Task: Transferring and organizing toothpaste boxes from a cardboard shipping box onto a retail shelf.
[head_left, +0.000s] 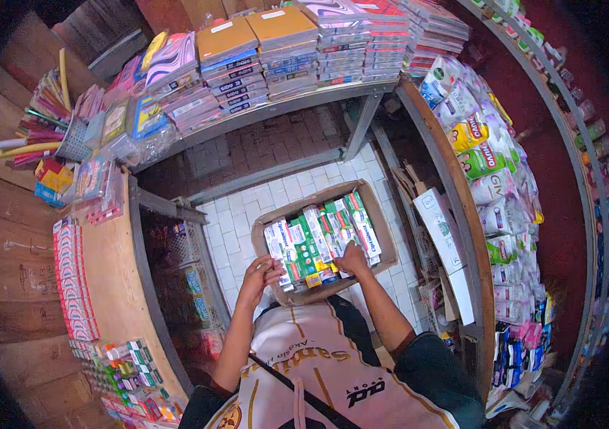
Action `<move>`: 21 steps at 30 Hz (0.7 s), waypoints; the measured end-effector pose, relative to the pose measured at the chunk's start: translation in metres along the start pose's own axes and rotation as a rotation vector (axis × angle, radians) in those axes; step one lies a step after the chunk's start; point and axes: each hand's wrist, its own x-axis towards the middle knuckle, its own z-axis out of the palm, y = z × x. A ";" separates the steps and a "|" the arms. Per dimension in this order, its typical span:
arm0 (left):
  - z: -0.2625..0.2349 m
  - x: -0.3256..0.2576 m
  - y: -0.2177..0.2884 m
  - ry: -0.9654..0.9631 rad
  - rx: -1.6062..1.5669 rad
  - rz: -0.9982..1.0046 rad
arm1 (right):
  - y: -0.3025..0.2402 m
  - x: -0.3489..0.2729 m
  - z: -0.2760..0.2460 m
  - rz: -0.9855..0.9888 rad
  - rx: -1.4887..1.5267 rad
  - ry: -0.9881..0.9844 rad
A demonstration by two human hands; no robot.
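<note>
Hands work apart in the cardboard box (pixel 383 247), left hand (pixel 260 275) closed on a carton, right hand (pixel 354 259) flat on the toothpaste cartons (pixel 318 239), unpacking seemingly barely begun.

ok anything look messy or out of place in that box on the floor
Slightly. In the cardboard box the long green and white cartons lie at differing angles rather than in even rows, and a few at the near edge overlap. The left hand and right hand rest on them. Nothing looks spilled or damaged.
</note>
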 end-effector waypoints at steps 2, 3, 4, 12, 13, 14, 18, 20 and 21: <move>0.004 -0.002 -0.001 0.021 0.006 0.045 | -0.002 0.004 0.002 -0.006 -0.028 -0.002; 0.005 0.000 -0.002 0.012 0.003 0.059 | -0.003 0.009 0.005 -0.014 -0.045 0.034; 0.005 0.002 -0.004 0.014 0.002 0.061 | -0.003 0.012 0.007 -0.022 -0.060 0.072; 0.005 0.003 -0.005 0.037 0.066 0.023 | 0.006 0.011 -0.001 -0.113 0.071 0.019; 0.003 0.002 -0.004 0.040 0.063 0.026 | 0.003 0.009 0.000 -0.101 0.091 0.033; 0.002 0.002 -0.004 0.057 0.076 0.018 | 0.001 0.007 0.000 -0.088 0.112 0.047; 0.012 0.005 0.001 0.031 0.126 -0.002 | 0.024 0.021 0.005 -0.077 0.257 0.055; 0.013 0.009 0.002 0.007 0.116 -0.010 | 0.031 0.024 0.008 -0.057 0.618 -0.034; -0.005 0.005 -0.003 0.049 0.086 -0.001 | -0.012 -0.002 -0.009 -0.052 0.679 -0.166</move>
